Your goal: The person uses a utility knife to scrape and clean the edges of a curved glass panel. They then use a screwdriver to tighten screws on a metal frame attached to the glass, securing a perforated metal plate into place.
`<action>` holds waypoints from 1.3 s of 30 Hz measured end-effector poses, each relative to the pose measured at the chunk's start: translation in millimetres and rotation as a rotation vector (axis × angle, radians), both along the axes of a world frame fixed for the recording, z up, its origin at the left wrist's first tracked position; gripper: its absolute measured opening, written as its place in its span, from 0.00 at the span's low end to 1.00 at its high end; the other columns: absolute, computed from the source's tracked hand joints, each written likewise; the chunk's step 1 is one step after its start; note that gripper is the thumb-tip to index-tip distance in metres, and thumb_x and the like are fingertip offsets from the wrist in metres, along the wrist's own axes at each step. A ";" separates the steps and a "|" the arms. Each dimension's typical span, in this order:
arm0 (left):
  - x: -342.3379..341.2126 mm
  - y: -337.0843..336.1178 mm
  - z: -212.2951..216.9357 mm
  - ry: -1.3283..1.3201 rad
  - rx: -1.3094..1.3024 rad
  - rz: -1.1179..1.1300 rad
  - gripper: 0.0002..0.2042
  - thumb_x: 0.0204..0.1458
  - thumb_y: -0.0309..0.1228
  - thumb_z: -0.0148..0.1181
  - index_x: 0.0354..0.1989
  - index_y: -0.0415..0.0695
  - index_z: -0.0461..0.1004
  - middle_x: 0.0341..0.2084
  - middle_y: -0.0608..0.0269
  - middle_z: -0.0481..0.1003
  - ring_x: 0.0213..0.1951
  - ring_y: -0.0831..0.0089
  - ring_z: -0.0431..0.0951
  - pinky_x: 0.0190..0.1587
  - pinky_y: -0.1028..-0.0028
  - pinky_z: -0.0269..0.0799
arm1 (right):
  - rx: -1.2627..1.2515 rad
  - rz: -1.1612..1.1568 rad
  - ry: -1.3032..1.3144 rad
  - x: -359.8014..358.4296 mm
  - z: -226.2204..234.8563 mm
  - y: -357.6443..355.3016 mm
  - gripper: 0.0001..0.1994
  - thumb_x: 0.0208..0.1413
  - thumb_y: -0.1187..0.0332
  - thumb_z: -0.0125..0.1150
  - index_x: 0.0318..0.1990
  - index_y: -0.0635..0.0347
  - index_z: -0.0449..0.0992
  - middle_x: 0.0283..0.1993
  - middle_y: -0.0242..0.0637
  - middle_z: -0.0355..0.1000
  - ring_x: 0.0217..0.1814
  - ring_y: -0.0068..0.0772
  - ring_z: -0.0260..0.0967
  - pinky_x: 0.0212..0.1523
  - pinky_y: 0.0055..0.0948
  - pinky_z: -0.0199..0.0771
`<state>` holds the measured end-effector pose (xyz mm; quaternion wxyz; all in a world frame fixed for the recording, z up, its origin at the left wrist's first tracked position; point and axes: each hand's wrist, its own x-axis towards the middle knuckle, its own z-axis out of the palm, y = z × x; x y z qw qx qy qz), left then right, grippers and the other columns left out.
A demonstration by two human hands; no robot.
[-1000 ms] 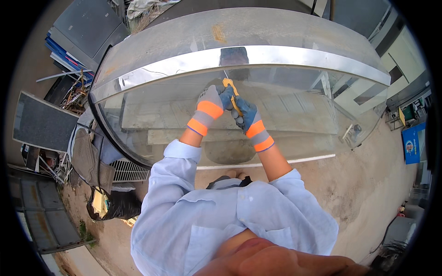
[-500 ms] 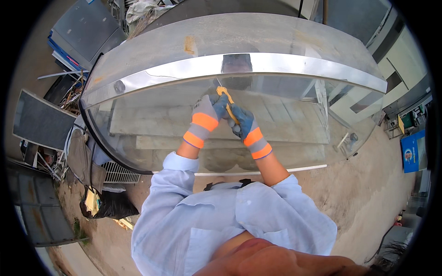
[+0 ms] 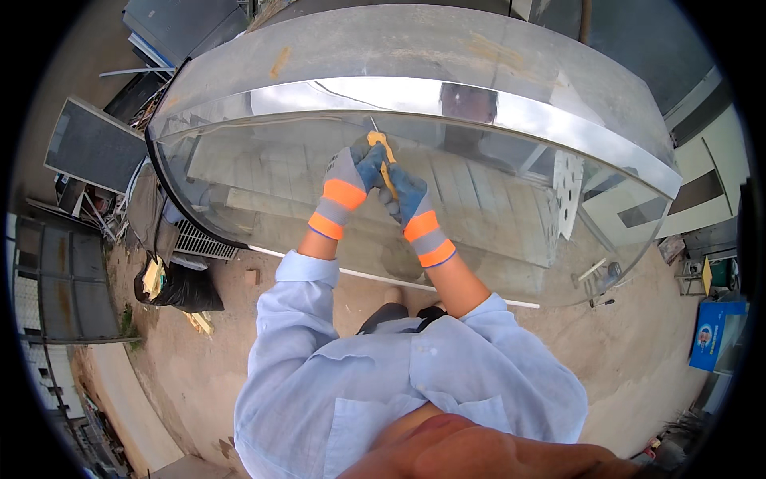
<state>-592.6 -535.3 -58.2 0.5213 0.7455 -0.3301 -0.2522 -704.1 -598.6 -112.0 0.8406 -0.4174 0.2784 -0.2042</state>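
Note:
A yellow-handled utility knife [image 3: 379, 144] points up and away from me, its thin metal tip close to the lower edge of a shiny metal strip [image 3: 383, 89]. The strip runs along a curved glass display case [image 3: 479, 207]. My left hand [image 3: 363, 166], in a grey-blue work glove with orange cuff bands, is closed around the knife near its front. Behind it, my right hand [image 3: 405, 195], gloved alike, closes on the rear of the handle. Both hands are over the glass front; whether the tip touches the strip is too small to tell.
Grey panels and scrap [image 3: 96, 148] lie at the left, with a black bag [image 3: 187, 287] and a white rack [image 3: 203, 242] below them. A blue box [image 3: 714, 335] stands at the far right. A dark trim [image 3: 179, 203] edges the case's left end.
My view has turned and shifted, so the case looks tilted, lower on the right. Both hands keep hold of the knife, its tip still near the metal strip.

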 end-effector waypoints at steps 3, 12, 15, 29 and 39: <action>1.7 -12.4 -14.0 0.000 0.062 -0.022 0.19 0.56 0.42 0.57 0.28 0.36 0.78 0.18 0.62 0.75 0.20 0.77 0.74 0.25 0.75 0.70 | -0.015 -0.001 -0.020 -14.9 5.4 -9.7 0.24 0.59 0.46 0.54 0.35 0.63 0.79 0.20 0.32 0.69 0.15 0.19 0.57 0.15 0.19 0.53; -38.1 -37.9 -21.9 0.024 -0.024 -0.050 0.19 0.56 0.42 0.57 0.27 0.35 0.77 0.17 0.62 0.75 0.21 0.76 0.74 0.25 0.75 0.69 | -0.014 -0.084 -0.001 -53.5 3.5 -27.1 0.22 0.60 0.48 0.55 0.39 0.63 0.76 0.21 0.32 0.69 0.15 0.18 0.57 0.14 0.18 0.53; -51.6 -46.7 -13.0 -0.076 0.079 -0.069 0.19 0.56 0.42 0.56 0.27 0.36 0.77 0.17 0.62 0.75 0.20 0.76 0.74 0.26 0.74 0.69 | 0.029 -0.084 -0.005 -65.1 1.1 -37.2 0.21 0.59 0.49 0.54 0.35 0.61 0.76 0.19 0.29 0.65 0.13 0.18 0.52 0.12 0.19 0.47; -146.2 -100.2 -5.9 -0.090 0.105 0.043 0.19 0.56 0.43 0.54 0.27 0.36 0.78 0.17 0.61 0.76 0.21 0.74 0.76 0.27 0.73 0.69 | 0.017 0.011 -0.009 -149.5 -3.7 -101.6 0.24 0.59 0.46 0.55 0.36 0.62 0.77 0.21 0.32 0.68 0.14 0.18 0.56 0.13 0.18 0.52; -215.4 -138.7 -9.3 -0.230 0.162 0.126 0.22 0.57 0.47 0.48 0.27 0.41 0.78 0.17 0.55 0.75 0.22 0.60 0.75 0.29 0.65 0.68 | 0.001 0.031 -0.009 -214.3 1.0 -139.0 0.22 0.60 0.48 0.54 0.34 0.60 0.77 0.20 0.30 0.68 0.15 0.17 0.56 0.14 0.18 0.51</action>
